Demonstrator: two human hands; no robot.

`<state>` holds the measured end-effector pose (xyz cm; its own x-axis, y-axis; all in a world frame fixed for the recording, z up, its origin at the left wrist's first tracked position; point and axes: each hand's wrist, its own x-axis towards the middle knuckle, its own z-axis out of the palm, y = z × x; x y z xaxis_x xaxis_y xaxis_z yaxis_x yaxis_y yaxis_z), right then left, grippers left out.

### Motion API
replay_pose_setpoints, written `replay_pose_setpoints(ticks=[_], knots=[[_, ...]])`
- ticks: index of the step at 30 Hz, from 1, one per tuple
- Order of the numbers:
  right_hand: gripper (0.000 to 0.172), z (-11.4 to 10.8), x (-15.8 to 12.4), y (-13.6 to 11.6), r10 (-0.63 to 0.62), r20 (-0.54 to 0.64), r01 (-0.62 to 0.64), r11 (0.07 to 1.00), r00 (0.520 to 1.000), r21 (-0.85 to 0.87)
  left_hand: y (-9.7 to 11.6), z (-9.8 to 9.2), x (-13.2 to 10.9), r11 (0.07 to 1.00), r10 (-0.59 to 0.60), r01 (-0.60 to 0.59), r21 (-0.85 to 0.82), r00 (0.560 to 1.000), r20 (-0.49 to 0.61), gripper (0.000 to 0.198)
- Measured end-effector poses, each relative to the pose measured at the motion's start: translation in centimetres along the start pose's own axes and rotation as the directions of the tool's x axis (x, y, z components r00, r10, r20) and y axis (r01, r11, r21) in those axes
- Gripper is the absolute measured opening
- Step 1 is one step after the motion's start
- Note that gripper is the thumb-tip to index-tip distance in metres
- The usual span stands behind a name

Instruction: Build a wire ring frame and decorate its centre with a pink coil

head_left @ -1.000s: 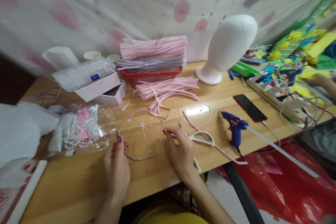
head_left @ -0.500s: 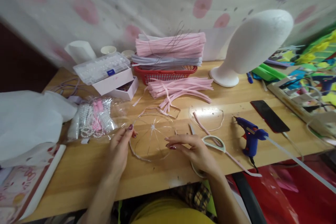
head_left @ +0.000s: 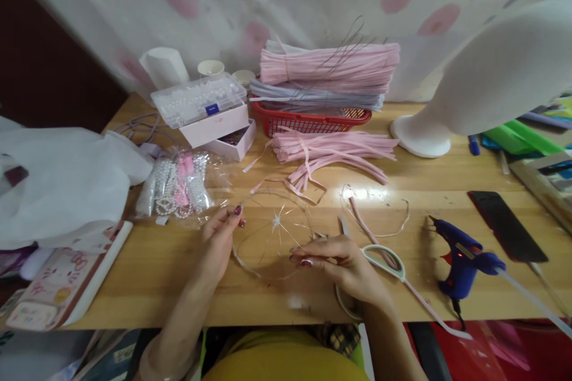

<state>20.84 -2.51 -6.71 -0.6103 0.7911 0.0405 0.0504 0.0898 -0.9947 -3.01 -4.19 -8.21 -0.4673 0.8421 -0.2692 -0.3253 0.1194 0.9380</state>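
Near the front edge of the brown wooden table (head_left: 147,274), the left hand (head_left: 218,244) is clamped on the left rim of a round, thin wire frame with spokes (head_left: 276,221), while the right hand (head_left: 346,262) has its fingertips at the right side, where the wire is too faint to tell whether they grip it. Scissors with pale handles (head_left: 399,257) lie partly under this hand, in its way; a blue glue gun (head_left: 462,259) lies farther right, and a pink bundle of soft strips (head_left: 335,152) lies behind, before a red plastic basket (head_left: 308,124) toward the back edge.
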Motion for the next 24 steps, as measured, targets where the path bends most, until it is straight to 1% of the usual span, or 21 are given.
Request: replay_pose_setpoints(ticks=[5, 9, 12, 14, 15, 16, 18, 19, 20, 22, 23, 24], knots=[[0.017, 0.0, 0.1, 0.6, -0.001, 0.004, 0.001, 1.000, 1.000, 0.019, 0.0, -0.1, 0.0, 1.000, 0.008, -0.008, 0.018, 1.000, 0.021, 0.043], [0.017, -0.1, 0.1, 0.8, 0.009, 0.016, -0.009, 1.000, 1.000, 0.001, 0.0, -0.1, 0.1, 0.998, 0.040, -0.041, 0.056, 0.999, 0.030, 0.045], [0.017, -0.2, -0.2, 1.0, 0.026, 0.017, -0.025, 0.999, 1.000, -0.044, -0.3, -0.3, 0.2, 0.989, 0.102, -0.103, 0.104, 0.995, 0.018, 0.044], [0.019, -0.3, -0.5, 1.1, 0.038, 0.008, -0.037, 0.996, 0.999, -0.080, -0.5, -0.6, -0.1, 0.972, 0.186, -0.181, 0.151, 0.983, -0.014, 0.039], [0.020, -0.4, -0.6, 1.2, 0.041, 0.003, -0.041, 0.995, 0.999, -0.096, -0.5, -0.8, -0.4, 0.954, 0.248, -0.237, 0.182, 0.968, -0.042, 0.034], [0.021, -0.4, -0.7, 1.3, 0.043, -0.001, -0.043, 0.993, 0.999, -0.109, -0.3, -1.0, -0.8, 0.928, 0.323, -0.301, 0.220, 0.943, -0.072, 0.029], [0.021, -0.4, -0.8, 1.5, 0.043, -0.007, -0.044, 0.991, 0.999, -0.128, 0.2, -1.4, -2.0, 0.847, 0.482, -0.433, 0.308, 0.870, -0.103, 0.016], [0.021, -0.4, -0.9, 1.6, 0.043, -0.009, -0.044, 0.990, 0.999, -0.136, 0.6, -1.5, -2.8, 0.799, 0.548, -0.489, 0.350, 0.832, -0.087, 0.013], [0.022, -0.4, -0.9, 1.6, 0.043, -0.010, -0.044, 0.989, 0.999, -0.143, 1.0, -1.5, -3.6, 0.756, 0.587, -0.531, 0.383, 0.809, -0.036, 0.011], [0.023, -0.3, -0.9, 1.7, 0.042, -0.011, -0.043, 0.987, 0.999, -0.156, 1.7, -1.3, -5.0, 0.693, 0.603, -0.582, 0.426, 0.791, 0.099, 0.012], [0.023, -0.2, -0.9, 1.7, 0.041, -0.011, -0.042, 0.986, 0.999, -0.163, 2.0, -1.1, -5.5, 0.644, 0.612, -0.620, 0.448, 0.769, 0.184, 0.015], [0.024, -0.2, -0.9, 1.7, 0.039, -0.012, -0.040, 0.985, 0.999, -0.170, 2.1, -0.9, -6.0, 0.561, 0.637, -0.674, 0.481, 0.722, 0.269, 0.015]])
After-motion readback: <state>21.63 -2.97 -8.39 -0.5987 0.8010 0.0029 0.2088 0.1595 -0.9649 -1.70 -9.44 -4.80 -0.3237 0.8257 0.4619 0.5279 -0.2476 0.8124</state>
